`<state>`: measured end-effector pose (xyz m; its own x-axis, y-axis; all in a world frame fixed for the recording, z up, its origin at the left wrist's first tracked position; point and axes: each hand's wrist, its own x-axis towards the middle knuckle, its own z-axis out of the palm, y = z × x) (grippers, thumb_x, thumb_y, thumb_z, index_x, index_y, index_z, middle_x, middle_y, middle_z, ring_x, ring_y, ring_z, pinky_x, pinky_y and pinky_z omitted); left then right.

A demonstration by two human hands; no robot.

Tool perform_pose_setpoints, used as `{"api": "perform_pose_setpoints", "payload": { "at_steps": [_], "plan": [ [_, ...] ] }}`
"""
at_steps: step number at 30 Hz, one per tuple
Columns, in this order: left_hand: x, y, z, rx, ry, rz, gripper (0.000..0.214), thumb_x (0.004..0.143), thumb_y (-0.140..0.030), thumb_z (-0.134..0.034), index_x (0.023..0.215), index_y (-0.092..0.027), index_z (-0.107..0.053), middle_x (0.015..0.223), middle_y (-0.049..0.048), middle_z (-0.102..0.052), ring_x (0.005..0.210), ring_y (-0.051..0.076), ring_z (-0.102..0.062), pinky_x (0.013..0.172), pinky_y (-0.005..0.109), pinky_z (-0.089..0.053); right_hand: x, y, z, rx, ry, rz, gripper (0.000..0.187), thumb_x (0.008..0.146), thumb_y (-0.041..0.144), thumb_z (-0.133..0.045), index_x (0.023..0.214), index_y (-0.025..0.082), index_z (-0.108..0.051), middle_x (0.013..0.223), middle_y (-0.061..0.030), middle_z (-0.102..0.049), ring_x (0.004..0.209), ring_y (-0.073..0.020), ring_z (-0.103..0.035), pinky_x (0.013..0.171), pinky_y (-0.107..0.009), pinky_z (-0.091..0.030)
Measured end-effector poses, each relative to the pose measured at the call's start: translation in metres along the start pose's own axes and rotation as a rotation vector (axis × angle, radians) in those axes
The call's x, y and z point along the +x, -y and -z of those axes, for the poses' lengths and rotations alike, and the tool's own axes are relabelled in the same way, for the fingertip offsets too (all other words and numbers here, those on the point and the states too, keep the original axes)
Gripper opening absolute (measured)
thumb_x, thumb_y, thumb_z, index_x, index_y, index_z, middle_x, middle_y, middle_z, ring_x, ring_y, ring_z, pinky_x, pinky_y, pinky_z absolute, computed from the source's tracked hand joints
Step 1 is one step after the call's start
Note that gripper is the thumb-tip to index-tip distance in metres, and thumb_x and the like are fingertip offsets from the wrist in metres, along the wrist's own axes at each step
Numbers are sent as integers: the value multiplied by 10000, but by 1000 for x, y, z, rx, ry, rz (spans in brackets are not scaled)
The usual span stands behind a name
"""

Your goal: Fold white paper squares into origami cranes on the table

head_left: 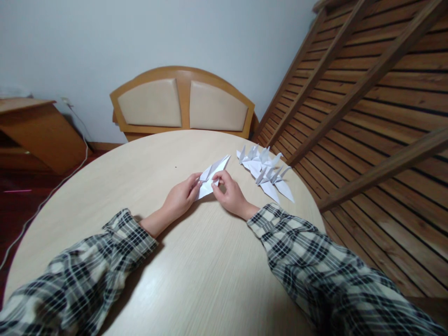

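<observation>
A partly folded piece of white paper (214, 173) lies near the middle of the round table (147, 186), its long point aimed away to the upper right. My left hand (181, 198) pinches its near end from the left. My right hand (230, 195) pinches a flap of the same paper from the right, fingertips close to the left hand's. Both arms wear plaid sleeves and rest on the table.
Several folded white paper cranes (266, 173) sit in a cluster on the table to the right of my hands. A wooden chair with padded back (182, 103) stands at the far edge. A slatted wooden frame (367, 107) leans on the right, a cable (45, 196) trails on the left floor.
</observation>
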<state>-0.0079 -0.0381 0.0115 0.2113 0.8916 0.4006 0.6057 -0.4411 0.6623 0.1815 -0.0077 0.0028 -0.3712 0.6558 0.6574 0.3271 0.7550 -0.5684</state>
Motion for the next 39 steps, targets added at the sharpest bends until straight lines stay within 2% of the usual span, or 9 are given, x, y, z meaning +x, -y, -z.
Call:
{"api": "perform_pose_setpoints", "payload": {
  "at_steps": [4, 13, 19, 23, 25, 28, 32, 35, 39],
  "plan": [
    [0, -2, 3, 142, -21, 2, 372, 948, -369, -463, 1271, -205, -547, 976, 90, -702, 749, 210, -606, 642, 300, -399, -1, 2, -2, 13, 4, 16, 149, 929, 229, -448, 1076, 222, -474, 1000, -64, -609, 904, -173, -598, 782, -324, -505],
    [1, -1, 4, 247, -31, -50, 326, 960, -408, -446, 1108, -208, -654, 937, 91, -697, 824, 234, -599, 686, 320, -405, -3, 15, 0, 9, 32, 111, 74, 937, 205, -443, 997, 222, -484, 904, -38, -616, 833, -160, -591, 758, -313, -488],
    [0, -4, 6, 250, -129, -27, 445, 937, -385, -494, 1335, -191, -530, 863, 68, -695, 713, 195, -586, 631, 292, -393, -4, 18, 1, 12, 29, 139, 102, 926, 177, -416, 991, 222, -480, 919, -46, -612, 861, -173, -584, 776, -334, -478],
    [-1, -3, 6, 225, -138, -40, 344, 970, -374, -408, 1127, -180, -644, 854, 76, -692, 683, 180, -572, 604, 289, -369, -4, 17, 0, 16, 29, 144, 116, 920, 165, -413, 997, 220, -480, 917, -48, -607, 866, -177, -577, 781, -340, -475],
    [-1, -1, 6, 194, -165, -8, 324, 970, -365, -397, 967, -176, -659, 746, 54, -651, 618, 165, -527, 575, 285, -343, -5, 16, 1, 10, 19, 152, 120, 919, 157, -416, 999, 220, -479, 916, -48, -604, 863, -178, -571, 780, -343, -473],
    [2, 0, 5, 67, -203, 27, 286, 949, -353, -435, 801, -181, -610, 657, 21, -576, 592, 149, -482, 569, 280, -334, -5, 14, 1, 6, -8, 157, 123, 926, 150, -417, 1004, 222, -479, 916, -49, -600, 857, -182, -564, 774, -350, -470],
    [6, 0, 1, -268, -216, 81, 232, 897, -333, -514, 731, -180, -568, 648, 1, -532, 615, 137, -472, 580, 262, -363, -5, 10, 1, 21, -46, 89, 140, 946, 161, -406, 1032, 234, -488, 967, -54, -600, 898, -188, -571, 803, -367, -468],
    [7, -1, -2, -555, -191, 215, 224, 850, -339, -581, 699, -177, -552, 606, -21, -469, 566, 115, -429, 538, 240, -339, -4, 5, 0, 52, -67, 5, 138, 961, 193, -409, 1062, 237, -493, 991, -56, -599, 901, -188, -579, 806, -367, -468],
    [6, -2, -3, -882, -107, 380, 193, 788, -324, -655, 720, -173, -557, 581, -42, -426, 499, 87, -361, 469, 216, -274, -4, 1, -1, 130, -47, -111, 145, 971, 221, -415, 1099, 235, -482, 887, -24, -584, 716, -153, -556, 695, -328, -464]
  ]
}}
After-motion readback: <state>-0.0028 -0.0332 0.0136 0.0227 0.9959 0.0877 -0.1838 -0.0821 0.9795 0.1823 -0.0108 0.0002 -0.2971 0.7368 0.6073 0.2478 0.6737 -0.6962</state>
